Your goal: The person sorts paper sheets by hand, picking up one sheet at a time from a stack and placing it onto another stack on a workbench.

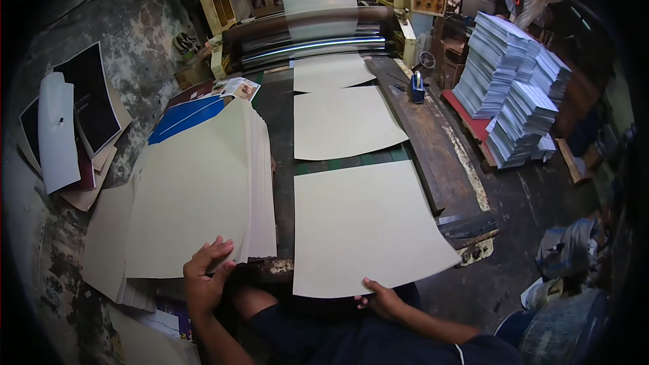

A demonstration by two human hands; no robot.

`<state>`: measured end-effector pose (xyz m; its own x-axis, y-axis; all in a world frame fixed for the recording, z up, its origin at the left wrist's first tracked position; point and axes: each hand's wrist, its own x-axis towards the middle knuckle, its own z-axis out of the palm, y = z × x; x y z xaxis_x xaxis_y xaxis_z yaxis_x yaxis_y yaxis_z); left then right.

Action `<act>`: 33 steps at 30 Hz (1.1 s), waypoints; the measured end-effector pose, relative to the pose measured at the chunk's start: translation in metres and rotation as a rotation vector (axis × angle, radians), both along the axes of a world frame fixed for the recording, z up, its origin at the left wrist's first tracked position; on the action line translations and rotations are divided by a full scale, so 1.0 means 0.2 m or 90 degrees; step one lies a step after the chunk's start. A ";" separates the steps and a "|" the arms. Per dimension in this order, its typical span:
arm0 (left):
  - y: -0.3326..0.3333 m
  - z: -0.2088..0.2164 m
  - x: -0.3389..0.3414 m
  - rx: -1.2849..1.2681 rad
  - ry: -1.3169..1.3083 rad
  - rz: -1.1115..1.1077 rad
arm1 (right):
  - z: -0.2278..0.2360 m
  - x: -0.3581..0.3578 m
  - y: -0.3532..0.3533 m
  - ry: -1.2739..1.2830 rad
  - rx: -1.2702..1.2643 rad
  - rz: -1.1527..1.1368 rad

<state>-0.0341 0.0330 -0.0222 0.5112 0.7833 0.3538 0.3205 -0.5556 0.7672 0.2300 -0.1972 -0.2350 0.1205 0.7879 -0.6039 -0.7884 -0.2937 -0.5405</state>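
Note:
A large cream sheet [365, 230] lies on the machine's feed table, its near edge overhanging toward me. My right hand [384, 299] pinches that near edge, thumb on top and fingers curled underneath. To the left stands a tall stack of cream sheets [193, 196]. At the stack's near right corner is my left hand [208, 269], its fingers apart and resting at the sheet edges. Farther up the table, a second cream sheet [348, 122] and a third cream sheet [331, 71] lie in line toward the shiny rollers [314, 51], with small gaps or overlaps between them.
A metal guide rail [412, 142] runs along the table's right side, with a blue tape dispenser [417, 88] beyond it. Piled white paper [497, 67] stands on a red-topped pallet at right. Clear film [319, 0] hangs above the rollers. Dark printed sheets [88, 101] lean at the left wall.

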 end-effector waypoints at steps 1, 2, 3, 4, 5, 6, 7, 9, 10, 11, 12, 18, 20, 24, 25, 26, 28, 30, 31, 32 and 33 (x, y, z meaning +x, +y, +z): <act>0.00 0.01 0.00 -0.023 -0.003 0.003 | -0.01 0.02 0.03 0.009 0.001 -0.013; -0.01 0.02 0.01 -0.025 -0.004 0.003 | -0.03 0.04 0.05 0.020 0.001 -0.027; -0.01 0.03 0.02 -0.040 -0.010 0.002 | -0.07 0.08 0.09 0.028 0.012 -0.028; -0.01 0.03 0.03 -0.057 -0.017 0.002 | -0.03 0.11 0.14 0.027 -0.001 -0.029; -0.01 0.02 0.03 -0.057 -0.016 0.003 | -0.04 0.14 0.18 0.031 0.002 -0.037; -0.01 0.02 0.03 -0.088 -0.043 0.018 | -0.05 0.17 0.22 0.036 0.004 -0.044; -0.01 0.02 0.03 -0.116 -0.070 0.033 | -0.04 0.19 0.26 0.032 0.010 -0.069; -0.03 0.02 0.04 -0.134 -0.062 0.107 | -0.06 0.25 0.34 0.030 0.031 -0.073; -0.05 0.01 0.06 -0.155 -0.055 0.178 | -0.07 0.27 0.37 0.022 0.033 -0.078; -0.07 0.01 0.08 -0.155 -0.055 0.178 | -0.07 0.29 0.41 0.022 0.032 -0.078; -0.08 0.02 0.09 -0.145 -0.009 0.230 | -0.08 0.31 0.44 0.006 0.045 -0.099; 0.01 -0.06 0.06 -0.161 -0.489 0.288 | -0.16 0.36 0.61 -0.016 0.053 -0.179; 0.01 -0.05 0.04 -0.223 -0.647 0.258 | -0.15 0.33 0.64 -0.029 0.058 -0.215; -0.16 -0.03 0.13 -0.016 -0.335 0.326 | -0.07 0.28 0.58 0.012 0.039 -0.211; -0.20 -0.01 0.17 0.047 -0.271 0.260 | 0.02 0.26 0.56 0.014 0.037 -0.208; -0.23 0.01 0.19 0.105 -0.209 0.192 | 0.18 0.26 0.53 0.009 0.149 -0.125; -0.23 0.06 0.18 0.166 -0.134 0.071 | 0.39 0.25 0.47 0.008 0.258 -0.039; -0.25 0.08 0.19 0.129 -0.106 -0.138 | 0.51 0.25 0.42 -0.055 0.502 0.074; -0.26 0.08 0.20 0.100 -0.066 -0.177 | 0.45 0.30 0.37 -0.043 0.505 0.145; -0.27 0.09 0.20 0.101 -0.066 -0.175 | 0.52 0.24 0.33 -0.057 0.451 0.026; -0.29 0.09 0.22 0.137 -0.008 -0.162 | 0.55 0.23 0.30 -0.123 0.379 0.020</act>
<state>0.0099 -0.0258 -0.0034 0.6754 0.5379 0.5044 0.1427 -0.7665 0.6262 0.2757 -0.1371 -0.1241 0.1550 0.9875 -0.0291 -0.6554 0.0807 -0.7510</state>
